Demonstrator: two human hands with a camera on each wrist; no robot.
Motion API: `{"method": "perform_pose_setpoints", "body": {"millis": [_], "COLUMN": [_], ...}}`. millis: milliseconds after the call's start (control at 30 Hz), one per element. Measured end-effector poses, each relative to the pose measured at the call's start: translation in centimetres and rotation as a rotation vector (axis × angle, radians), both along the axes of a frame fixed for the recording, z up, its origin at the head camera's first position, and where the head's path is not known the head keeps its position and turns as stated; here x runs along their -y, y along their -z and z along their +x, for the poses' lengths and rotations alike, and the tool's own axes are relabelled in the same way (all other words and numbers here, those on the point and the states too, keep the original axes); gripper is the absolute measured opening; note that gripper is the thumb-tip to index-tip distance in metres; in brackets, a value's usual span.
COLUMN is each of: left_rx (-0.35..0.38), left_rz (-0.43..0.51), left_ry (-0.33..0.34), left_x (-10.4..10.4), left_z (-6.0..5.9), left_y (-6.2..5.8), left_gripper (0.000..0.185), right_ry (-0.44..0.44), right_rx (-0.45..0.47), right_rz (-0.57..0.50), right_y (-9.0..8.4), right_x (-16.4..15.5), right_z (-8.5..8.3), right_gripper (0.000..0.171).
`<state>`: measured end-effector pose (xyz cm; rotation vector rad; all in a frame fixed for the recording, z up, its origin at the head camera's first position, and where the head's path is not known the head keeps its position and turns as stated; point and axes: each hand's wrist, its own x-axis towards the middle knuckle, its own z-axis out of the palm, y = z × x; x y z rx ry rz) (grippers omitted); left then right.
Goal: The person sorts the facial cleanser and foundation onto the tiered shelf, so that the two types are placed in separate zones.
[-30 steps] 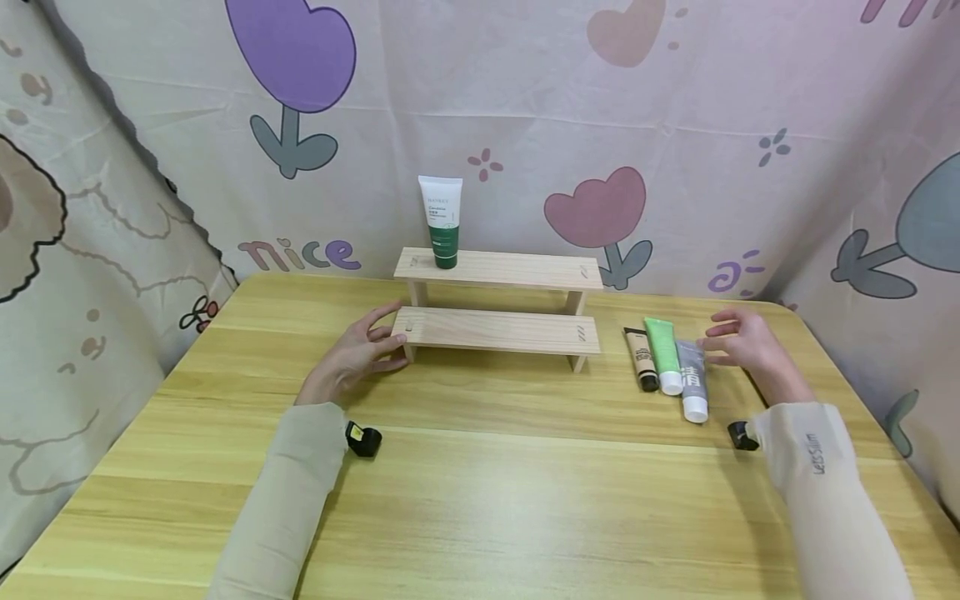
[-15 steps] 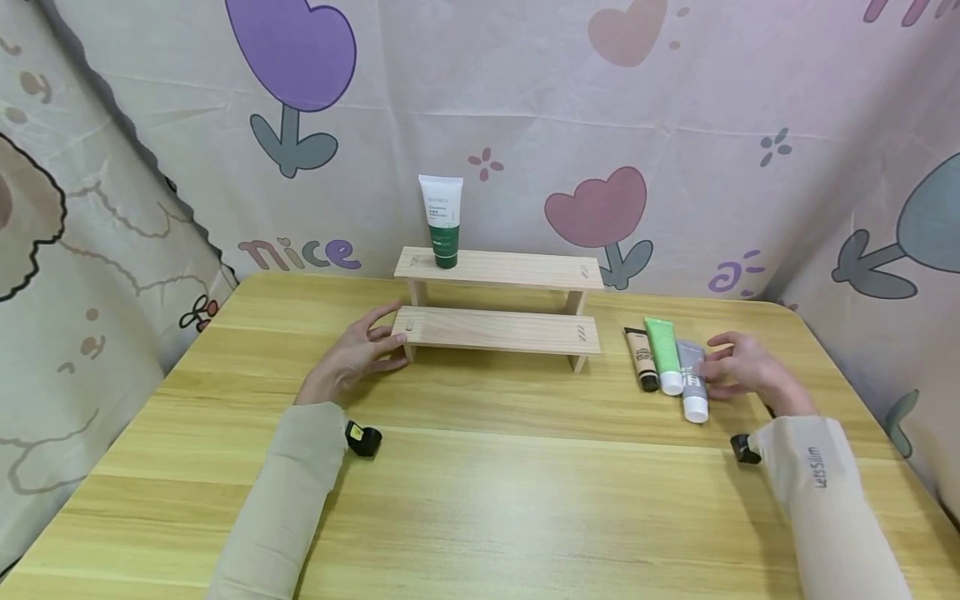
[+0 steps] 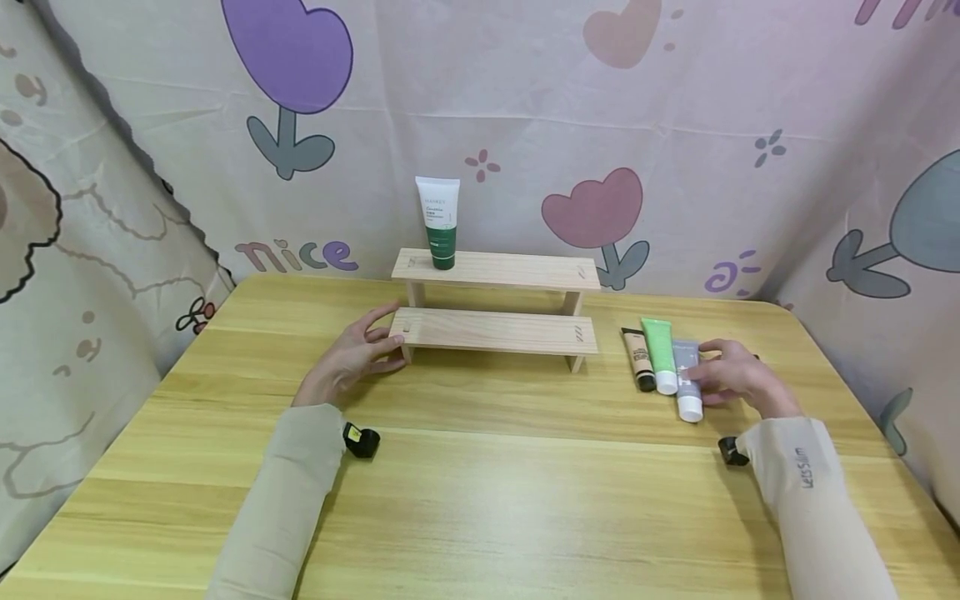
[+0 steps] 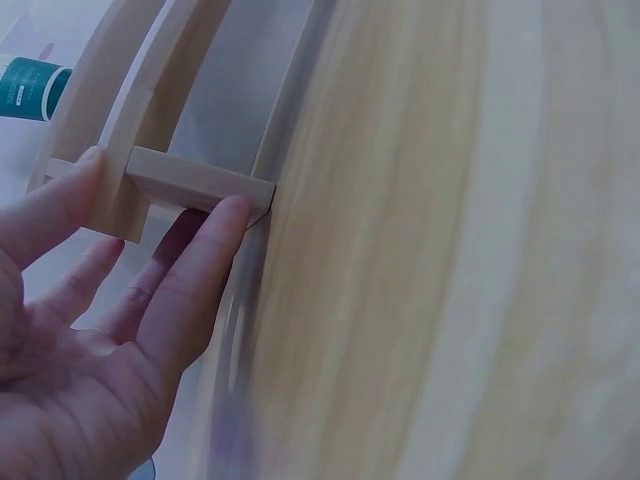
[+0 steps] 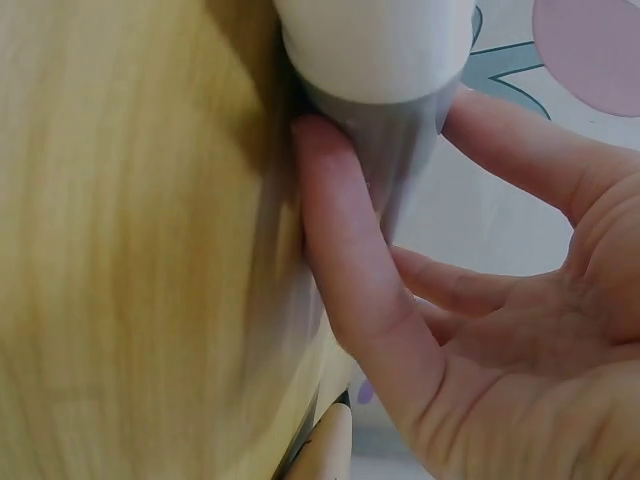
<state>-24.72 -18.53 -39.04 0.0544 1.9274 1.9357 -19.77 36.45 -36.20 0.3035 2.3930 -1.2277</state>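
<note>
Two arms in beige sleeves reach forward over a wooden table. The left hand lies palm inward at the left end of a small wooden shelf, fingers straight, fingertips touching its leg. The right hand, well to the right of the shelf, pinches a grey tube between thumb and fingers.

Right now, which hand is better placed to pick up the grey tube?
The right hand, probably. Its fingers already close around the grey tube lying on the table. The left hand is far off, touching the wooden shelf.
</note>
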Motion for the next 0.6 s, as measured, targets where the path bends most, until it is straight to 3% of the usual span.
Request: {"method": "perform_pose_setpoints", "body": {"millis": [333, 600], "left_rx": [0.003, 0.001], "left_rz": [0.004, 0.005], "left_ry": [0.002, 0.002], "left_x": [-0.1, 0.0], "left_z": [0.0, 0.1], "left_y": [-0.1, -0.1], "left_gripper": [0.071, 0.071], "right_ry": [-0.012, 0.004], "right_rx": [-0.066, -0.138], "right_rz": [0.000, 0.015], "right_y": [-0.1, -2.0], "right_x": [-0.7, -1.0], "right_z": [0.1, -0.5], "right_gripper": [0.090, 0.086]}}
